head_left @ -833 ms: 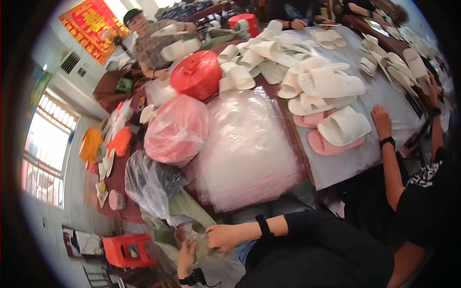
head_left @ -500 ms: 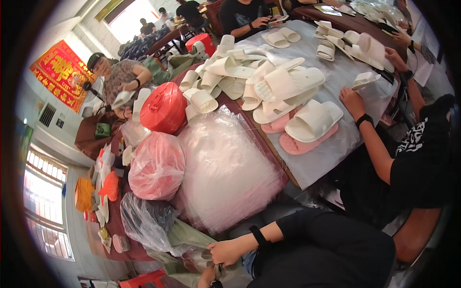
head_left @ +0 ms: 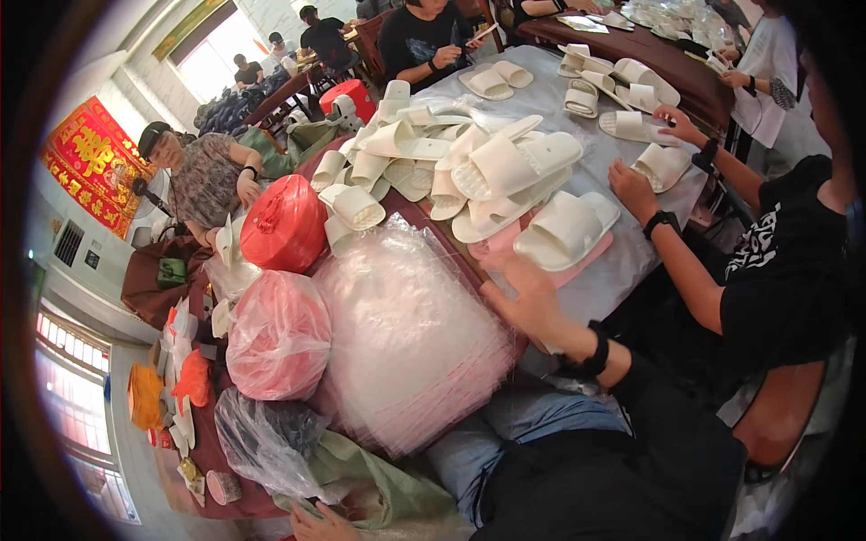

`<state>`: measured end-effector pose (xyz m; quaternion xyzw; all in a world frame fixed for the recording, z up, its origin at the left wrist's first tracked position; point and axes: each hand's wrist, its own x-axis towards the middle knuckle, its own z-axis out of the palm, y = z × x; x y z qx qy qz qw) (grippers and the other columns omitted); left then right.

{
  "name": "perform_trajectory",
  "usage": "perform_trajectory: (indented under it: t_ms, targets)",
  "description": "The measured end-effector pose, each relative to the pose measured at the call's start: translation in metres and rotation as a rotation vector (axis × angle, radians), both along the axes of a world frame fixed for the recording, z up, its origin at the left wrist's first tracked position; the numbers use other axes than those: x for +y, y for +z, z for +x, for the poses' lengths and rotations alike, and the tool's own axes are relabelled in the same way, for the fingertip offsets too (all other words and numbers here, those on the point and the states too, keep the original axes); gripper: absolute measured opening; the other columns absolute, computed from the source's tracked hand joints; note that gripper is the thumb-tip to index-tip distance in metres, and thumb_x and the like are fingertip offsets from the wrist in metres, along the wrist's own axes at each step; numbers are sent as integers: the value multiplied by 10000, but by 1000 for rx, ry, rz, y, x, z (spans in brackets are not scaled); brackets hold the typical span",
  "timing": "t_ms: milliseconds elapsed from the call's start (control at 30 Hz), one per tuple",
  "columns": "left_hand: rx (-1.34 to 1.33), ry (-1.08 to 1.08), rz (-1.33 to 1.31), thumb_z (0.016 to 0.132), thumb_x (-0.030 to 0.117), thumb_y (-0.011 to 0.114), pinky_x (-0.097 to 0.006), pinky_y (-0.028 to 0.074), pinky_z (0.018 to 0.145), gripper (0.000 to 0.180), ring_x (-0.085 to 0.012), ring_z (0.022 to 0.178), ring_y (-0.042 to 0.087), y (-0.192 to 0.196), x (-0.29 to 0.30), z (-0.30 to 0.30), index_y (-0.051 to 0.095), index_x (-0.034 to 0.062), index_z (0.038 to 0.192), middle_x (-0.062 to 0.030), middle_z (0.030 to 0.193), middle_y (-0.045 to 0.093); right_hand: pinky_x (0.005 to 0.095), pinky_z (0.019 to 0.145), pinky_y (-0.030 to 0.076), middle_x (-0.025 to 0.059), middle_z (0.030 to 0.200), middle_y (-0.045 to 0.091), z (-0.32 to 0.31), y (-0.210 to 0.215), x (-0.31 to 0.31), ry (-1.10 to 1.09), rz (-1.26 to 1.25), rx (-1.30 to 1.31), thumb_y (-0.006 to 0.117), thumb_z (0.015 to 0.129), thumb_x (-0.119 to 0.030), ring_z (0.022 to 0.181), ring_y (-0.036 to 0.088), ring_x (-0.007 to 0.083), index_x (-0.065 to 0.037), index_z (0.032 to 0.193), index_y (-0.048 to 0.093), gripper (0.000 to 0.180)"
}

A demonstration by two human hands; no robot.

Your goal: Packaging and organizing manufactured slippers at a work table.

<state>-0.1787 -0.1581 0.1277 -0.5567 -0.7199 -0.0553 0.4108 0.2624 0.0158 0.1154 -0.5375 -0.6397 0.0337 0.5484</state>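
Observation:
My right hand [head_left: 534,305], somewhat blurred, reaches over the near edge of the slipper table with its fingers apart. It is nearest to a pink slipper [head_left: 591,270], partly hidden under a white slipper [head_left: 566,230]. I see nothing held in it. At the lower edge of the picture my left hand [head_left: 323,525] is partly cut off, beside an olive-green sack [head_left: 379,478]; its visible fingers look spread. A thick stack of clear plastic bags [head_left: 406,334] lies between the slippers and the sack.
White slippers [head_left: 397,140] are heaped beyond the bags. A red roll [head_left: 284,223] and a plastic-wrapped pink bundle [head_left: 280,334] stand left of the stack. At right a co-worker's hand [head_left: 634,187] is near a slipper; another person [head_left: 212,176] sits at far left.
My right hand has left the green sack and moved up and right to the slippers. My left hand has shifted left along the lower edge. The co-worker's slipper now rests on the table.

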Motion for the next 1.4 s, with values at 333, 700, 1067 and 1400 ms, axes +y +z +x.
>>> perform_trajectory:
  t_ms: [333,700,1067,1400]
  targets:
    - [-862,-605,-271,785,128,652,-481,308,1043,509,-404,1257,384,-33,86,142,524,30,1268,-236,1360,408,435,934,411,186,1144,572,94,22,71,-381,123,-133,627,860,-220,1076,532,367,-9,1196,542,406]
    - [-639,-484,-459,861,347,588,-570,206,1081,494,-433,1328,283,-109,134,173,530,137,1305,-215,1416,371,474,813,477,261,961,647,115,11,163,-261,-326,159,670,822,-291,926,623,435,-82,1366,343,668]
    - [-658,-486,-367,855,397,578,-571,172,1099,511,-414,1341,282,-128,137,176,524,188,1318,-186,1441,358,333,716,481,117,939,621,109,23,180,33,-547,597,633,788,-142,809,596,184,-48,1392,357,671]
    - [-678,-491,-371,846,362,588,-560,165,1106,502,-399,1349,280,-124,133,179,524,181,1311,-176,1434,370,266,721,464,68,965,601,116,16,191,154,-623,667,587,796,-112,816,573,147,-22,1202,551,417]
